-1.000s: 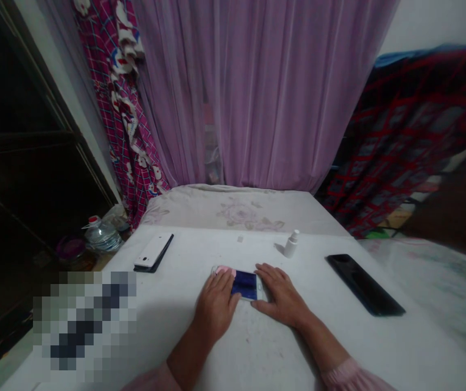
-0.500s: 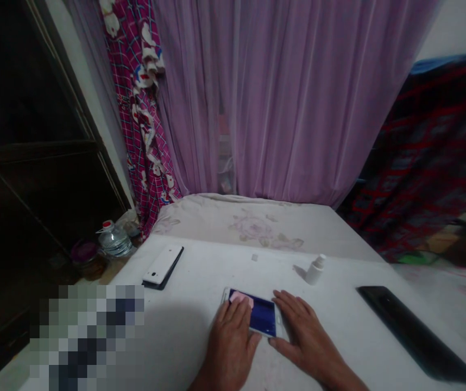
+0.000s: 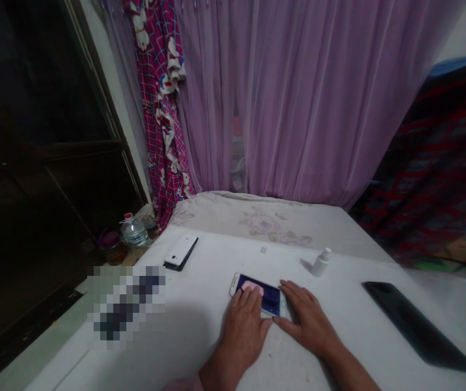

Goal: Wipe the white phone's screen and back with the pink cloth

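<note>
A white smartphone (image 3: 271,297) with a lit dark-blue screen lies face up on the white cover, slightly slanted. My left hand (image 3: 243,326) presses a small pink cloth (image 3: 253,286) against the screen near its left end; the fingertips cover the cloth's lower part. At the phone's right end, my right hand (image 3: 310,317) holds it by the edges, fingers on the far side and thumb on the near side.
A white spray bottle (image 3: 321,263) stands behind my right hand. A long black object (image 3: 418,326) lies at the right. On the left, a white phone (image 3: 181,250) rests on a dark one, near a blurred-out patch (image 3: 129,307). A water jug (image 3: 134,231) stands beyond the left edge.
The whole view has shifted, so everything appears a little further right and higher. Both hands stay on the phone, with the pink cloth still under my left fingers.
</note>
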{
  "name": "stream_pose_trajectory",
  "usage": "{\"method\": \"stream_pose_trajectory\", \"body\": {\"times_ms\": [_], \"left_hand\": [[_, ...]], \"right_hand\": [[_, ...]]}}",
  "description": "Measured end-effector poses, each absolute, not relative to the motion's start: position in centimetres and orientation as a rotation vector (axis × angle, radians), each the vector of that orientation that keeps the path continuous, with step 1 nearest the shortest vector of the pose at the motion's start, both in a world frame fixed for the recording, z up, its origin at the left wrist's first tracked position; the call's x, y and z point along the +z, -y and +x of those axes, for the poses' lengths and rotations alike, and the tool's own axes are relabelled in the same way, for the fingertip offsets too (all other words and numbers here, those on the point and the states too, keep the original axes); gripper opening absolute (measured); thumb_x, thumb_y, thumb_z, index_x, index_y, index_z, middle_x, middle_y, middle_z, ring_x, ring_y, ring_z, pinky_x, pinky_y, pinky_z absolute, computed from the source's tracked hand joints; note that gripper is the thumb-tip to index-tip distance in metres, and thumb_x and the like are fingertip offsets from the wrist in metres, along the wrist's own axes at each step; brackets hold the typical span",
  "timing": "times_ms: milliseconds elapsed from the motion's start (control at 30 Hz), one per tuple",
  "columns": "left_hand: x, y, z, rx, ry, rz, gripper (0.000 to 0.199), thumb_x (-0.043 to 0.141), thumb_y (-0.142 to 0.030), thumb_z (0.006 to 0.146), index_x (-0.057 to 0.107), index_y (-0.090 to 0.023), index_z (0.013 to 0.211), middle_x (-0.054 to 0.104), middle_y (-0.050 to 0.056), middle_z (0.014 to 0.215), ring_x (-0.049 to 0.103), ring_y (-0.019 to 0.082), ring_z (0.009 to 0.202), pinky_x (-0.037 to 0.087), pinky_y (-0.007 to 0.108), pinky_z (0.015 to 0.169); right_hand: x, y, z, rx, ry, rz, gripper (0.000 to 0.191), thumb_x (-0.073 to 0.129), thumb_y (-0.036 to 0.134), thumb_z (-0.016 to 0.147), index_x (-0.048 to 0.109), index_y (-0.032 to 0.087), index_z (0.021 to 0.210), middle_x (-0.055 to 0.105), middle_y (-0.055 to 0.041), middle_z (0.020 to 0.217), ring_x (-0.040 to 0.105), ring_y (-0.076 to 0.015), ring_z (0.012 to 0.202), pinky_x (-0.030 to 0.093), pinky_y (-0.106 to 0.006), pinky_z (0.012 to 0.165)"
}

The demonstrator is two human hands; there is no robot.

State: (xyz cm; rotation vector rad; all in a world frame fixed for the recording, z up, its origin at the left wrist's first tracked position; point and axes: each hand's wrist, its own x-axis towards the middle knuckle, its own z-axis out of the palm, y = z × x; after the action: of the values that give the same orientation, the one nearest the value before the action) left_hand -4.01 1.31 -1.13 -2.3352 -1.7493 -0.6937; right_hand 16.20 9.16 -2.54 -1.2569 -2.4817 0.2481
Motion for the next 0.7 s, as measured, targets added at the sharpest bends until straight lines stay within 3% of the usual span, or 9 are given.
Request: {"method": "stream_pose_trajectory", "body": {"times_ms": [367, 700], "left_hand": [[-1.2, -4.0, -4.4, -0.747, 1.757, -2.263, 0.047, 0.046, -0.04, 0.097, 0.053, -0.013, 0.135, 0.058, 0.009, 0.138, 0.049, 0.027, 0.131, 0.039, 0.047, 0.11], [0.0, -0.9, -3.8, -0.709, 1.745, -2.392, 0.047, 0.041, -0.043, 0.099, 0.051, -0.017, 0.137, 0.057, 0.007, 0.138, 0.05, 0.026, 0.13, 0.037, 0.048, 0.111]], "right_hand": [[-2.9, -9.0, 16.1, 0.223, 2.447, -1.235, 0.069, 0.056, 0.06, 0.084, 0.05, 0.016, 0.137, 0.048, -0.0168, 0.145, 0.042, -0.0335, 0.135, 0.034, -0.056, 0.11], [-2.4, -8.6, 16.1, 0.252, 2.445, -1.263, 0.071, 0.058, 0.06, 0.083, 0.049, 0.016, 0.138, 0.046, -0.0164, 0.147, 0.04, -0.0334, 0.137, 0.031, -0.055, 0.111]]}}
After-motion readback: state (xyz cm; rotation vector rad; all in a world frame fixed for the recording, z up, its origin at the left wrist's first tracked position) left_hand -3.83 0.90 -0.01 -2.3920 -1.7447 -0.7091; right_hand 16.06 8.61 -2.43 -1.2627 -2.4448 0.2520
